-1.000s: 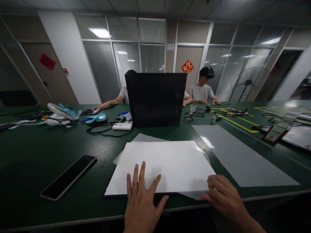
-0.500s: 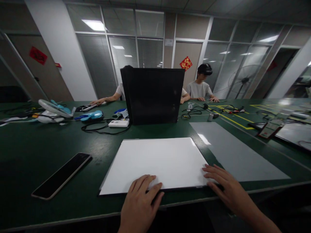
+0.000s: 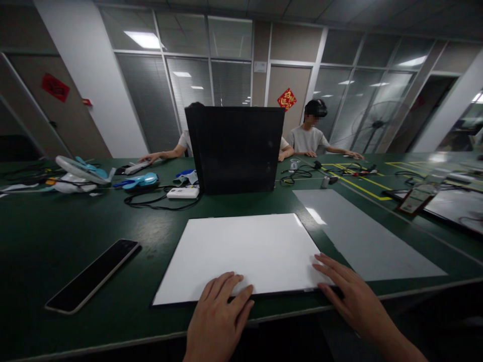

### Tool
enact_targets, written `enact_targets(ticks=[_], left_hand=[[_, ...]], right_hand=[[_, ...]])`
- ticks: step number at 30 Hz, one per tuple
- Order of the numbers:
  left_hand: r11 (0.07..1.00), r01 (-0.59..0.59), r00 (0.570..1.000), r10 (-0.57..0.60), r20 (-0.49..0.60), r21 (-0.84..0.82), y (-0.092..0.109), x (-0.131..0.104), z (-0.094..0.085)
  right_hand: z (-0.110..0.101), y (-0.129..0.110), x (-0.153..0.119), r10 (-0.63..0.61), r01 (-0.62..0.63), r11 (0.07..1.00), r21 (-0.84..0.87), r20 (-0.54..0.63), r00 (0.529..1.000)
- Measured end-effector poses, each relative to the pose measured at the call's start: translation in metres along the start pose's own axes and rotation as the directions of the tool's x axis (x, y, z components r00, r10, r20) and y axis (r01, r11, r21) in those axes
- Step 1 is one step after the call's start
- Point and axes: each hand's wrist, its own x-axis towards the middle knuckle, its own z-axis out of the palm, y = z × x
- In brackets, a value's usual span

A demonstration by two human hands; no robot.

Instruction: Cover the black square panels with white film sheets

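Observation:
A flat white panel with a thin dark border lies on the green table in front of me. My left hand rests over its near edge, fingertips on the white surface and thumb apart. At the near right corner, my right hand has its fingers stretched out and touching the panel's edge. Neither hand grips anything. Just right of the panel lies a grey translucent sheet, partly hidden by my right hand. A dark-screened smartphone is on the table to the left.
Behind the panel stands a black monitor-like screen. A white power bank, cables and blue items are left of it. A framed stand is at right. Two people sit across the table.
The pale strip seen along the panel's left edge has gone, and the white surface now meets the dark border there. My hands barely moved. A co-worker's hand has reached farther right.

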Motion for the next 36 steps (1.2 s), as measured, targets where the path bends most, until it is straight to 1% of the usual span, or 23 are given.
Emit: enact_targets(ticks=[7, 13, 16, 19, 22, 25, 27, 29, 32, 36], left_hand=[[0.997, -0.081, 0.996, 0.081, -0.029, -0.018, -0.003, 0.001, -0.001], [0.996, -0.085, 0.996, 0.085, -0.014, -0.009, -0.004, 0.0, -0.001], [0.996, -0.091, 0.996, 0.091, -0.005, -0.009, -0.004, 0.0, -0.001], [0.995, -0.097, 0.995, 0.097, 0.006, -0.003, -0.005, -0.001, -0.001], [0.995, -0.101, 0.995, 0.101, 0.014, 0.003, -0.006, -0.002, -0.001], [0.995, -0.098, 0.995, 0.098, 0.017, 0.003, -0.005, -0.002, -0.001], [0.995, -0.096, 0.995, 0.096, 0.01, -0.001, -0.005, -0.002, -0.001], [0.995, -0.095, 0.995, 0.095, -0.001, -0.006, -0.005, -0.003, 0.0], [0.996, -0.093, 0.996, 0.093, -0.008, -0.009, -0.005, -0.003, 0.001], [0.996, -0.094, 0.996, 0.094, -0.008, -0.007, -0.005, -0.003, 0.001]], right_hand=[[0.001, -0.002, -0.004, 0.013, -0.014, 0.999, -0.038, -0.012, 1.0], [0.001, -0.001, -0.005, -0.024, 0.024, 0.999, -0.042, 0.0, 1.0], [-0.001, 0.004, -0.009, -0.012, 0.013, 0.999, -0.04, 0.011, 1.0], [-0.004, 0.022, -0.018, 0.067, -0.066, 0.996, -0.056, 0.012, 0.998], [-0.007, 0.053, -0.036, 0.167, -0.167, 0.976, -0.143, -0.011, 0.986], [-0.011, 0.084, -0.06, 0.191, -0.183, 0.952, -0.245, 0.007, 0.982], [-0.014, 0.097, -0.076, 0.148, -0.13, 0.95, -0.284, 0.044, 0.988], [-0.018, 0.103, -0.089, 0.08, -0.055, 0.951, -0.303, 0.07, 0.994], [-0.028, 0.101, -0.096, -0.038, 0.055, 0.949, -0.31, 0.06, 0.997], [-0.04, 0.094, -0.094, -0.17, 0.17, 0.933, -0.316, 0.029, 0.985]])
